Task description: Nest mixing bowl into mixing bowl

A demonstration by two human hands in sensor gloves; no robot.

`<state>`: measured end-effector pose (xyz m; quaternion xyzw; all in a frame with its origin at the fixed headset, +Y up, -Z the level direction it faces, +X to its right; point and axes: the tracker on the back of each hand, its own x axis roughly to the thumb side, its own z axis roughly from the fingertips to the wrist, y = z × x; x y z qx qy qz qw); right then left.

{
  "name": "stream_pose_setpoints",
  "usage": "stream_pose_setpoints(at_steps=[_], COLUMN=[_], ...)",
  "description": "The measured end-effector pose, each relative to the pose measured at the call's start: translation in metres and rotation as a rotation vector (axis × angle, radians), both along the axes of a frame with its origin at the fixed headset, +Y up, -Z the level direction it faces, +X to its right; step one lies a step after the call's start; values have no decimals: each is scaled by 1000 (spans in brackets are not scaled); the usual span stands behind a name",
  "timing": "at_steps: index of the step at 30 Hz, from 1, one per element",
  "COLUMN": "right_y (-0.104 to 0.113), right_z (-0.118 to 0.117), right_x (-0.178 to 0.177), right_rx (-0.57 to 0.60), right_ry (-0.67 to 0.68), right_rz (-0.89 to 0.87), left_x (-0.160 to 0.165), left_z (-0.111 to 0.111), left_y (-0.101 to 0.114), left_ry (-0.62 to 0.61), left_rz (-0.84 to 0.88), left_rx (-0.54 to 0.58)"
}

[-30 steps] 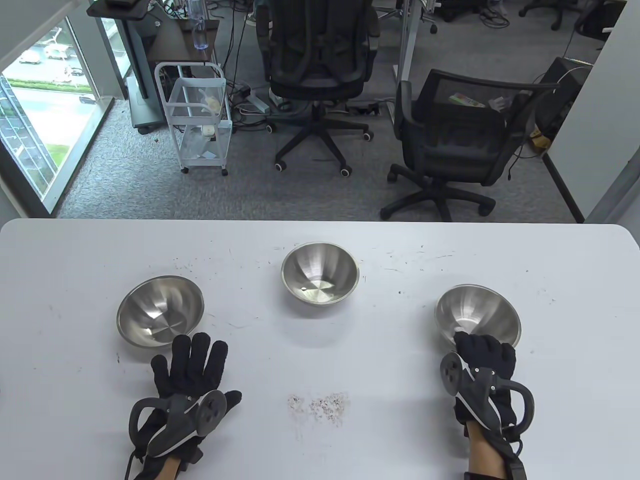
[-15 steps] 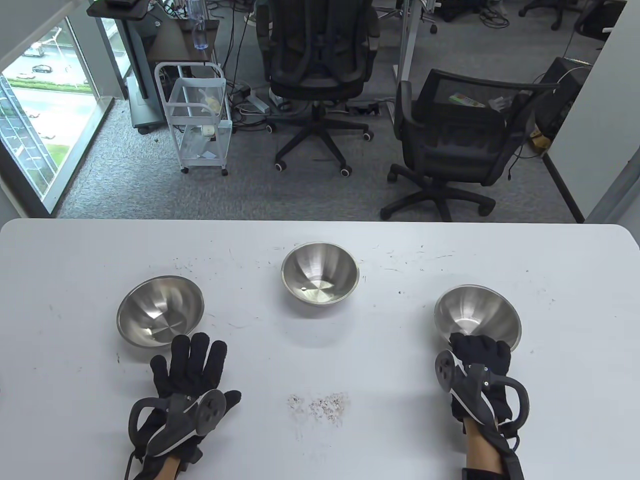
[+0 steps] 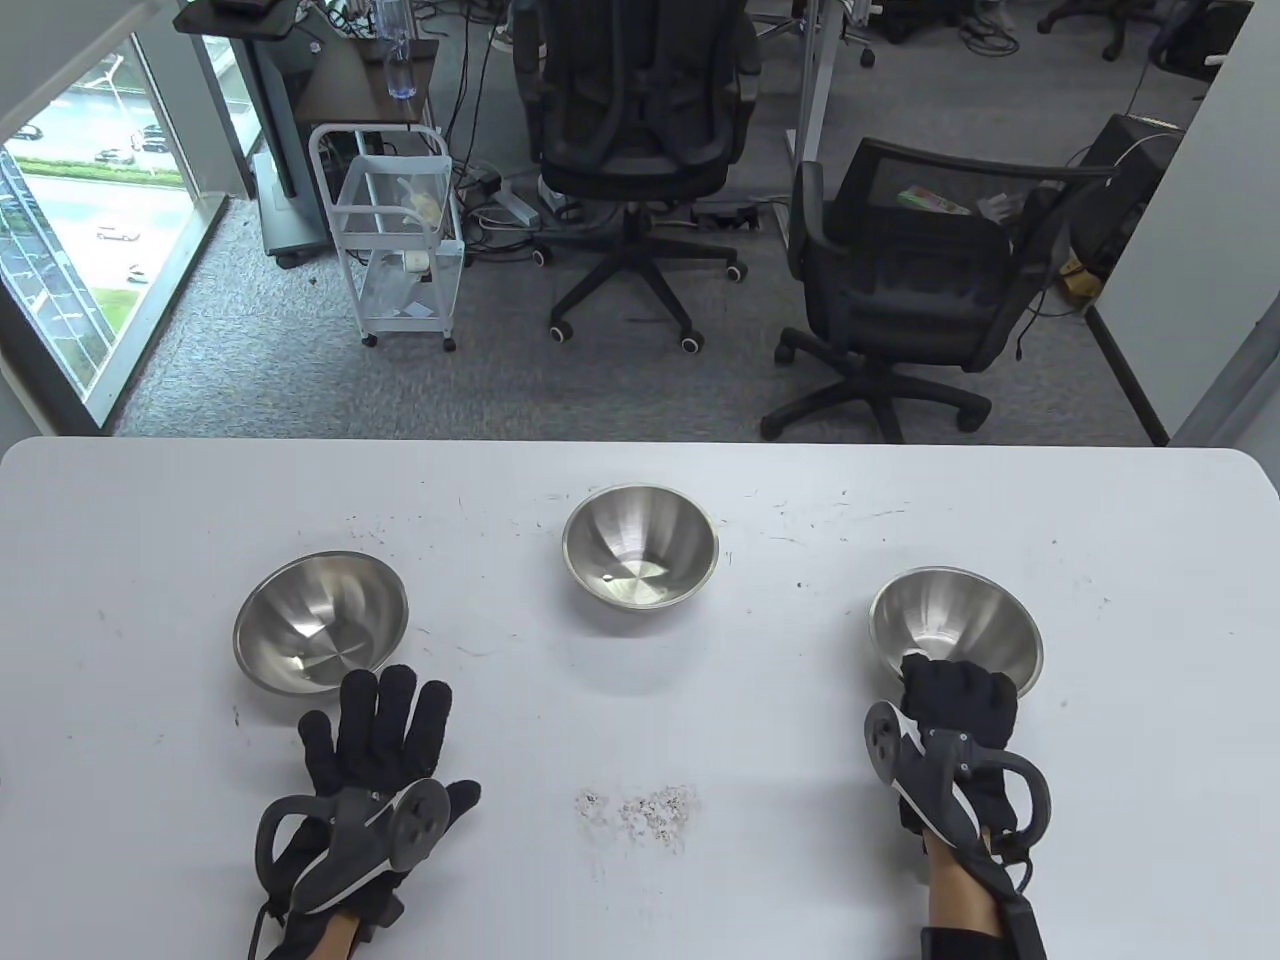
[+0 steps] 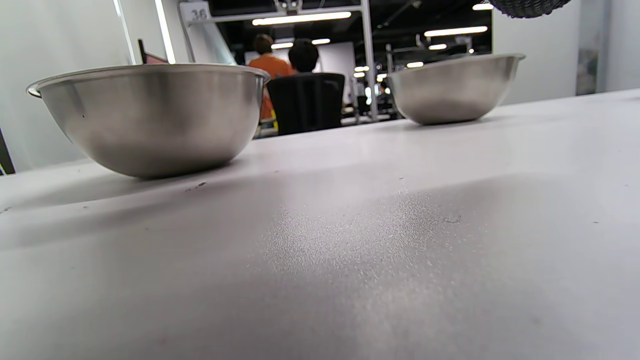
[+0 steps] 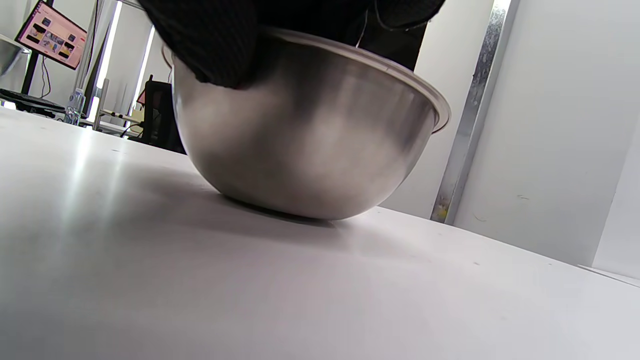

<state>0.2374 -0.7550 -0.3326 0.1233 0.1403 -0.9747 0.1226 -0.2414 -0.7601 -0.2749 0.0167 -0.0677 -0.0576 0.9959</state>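
Note:
Three steel mixing bowls stand upright on the white table (image 3: 1150, 700): the left bowl (image 3: 320, 620), the middle bowl (image 3: 640, 545) farther back, and the right bowl (image 3: 950, 615). My left hand (image 3: 385, 700) lies flat and open on the table just in front of the left bowl and touches nothing else. The left wrist view shows the left bowl (image 4: 155, 115) and the middle bowl (image 4: 450, 87). My right hand (image 3: 955, 680) grips the near rim of the right bowl. In the right wrist view the gloved fingers (image 5: 215, 45) curl over the rim of that bowl (image 5: 310, 150), which rests on the table.
A patch of crumbs (image 3: 640, 810) lies on the table between my hands. Small specks are scattered near the far edge. Office chairs (image 3: 900, 290) and a white cart (image 3: 400, 240) stand on the floor beyond the table.
My right hand has shifted slightly left and forward, and its fingers have closed over the right bowl's near rim. The left hand and all bowls have stayed in place.

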Motion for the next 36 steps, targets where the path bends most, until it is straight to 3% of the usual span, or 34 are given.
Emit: stream_pose_setpoints(at_steps=[6,18,27,36], right_y=[11,36,33,19], right_z=[8,41,66,79], right_x=[-13,-68,-120,-157], right_rx=[60,159,156,123], right_ry=[85,388,638,783], right_rz=[5,-84,-50,-5], left_x=[-1,-1,-1,-1], left_z=[0,0,0,-1], left_y=[0,1,1,1], left_ry=[2,4,4,5], left_rz=[2,3,-3,-6], left_rx=[0,-2,-1,-3])
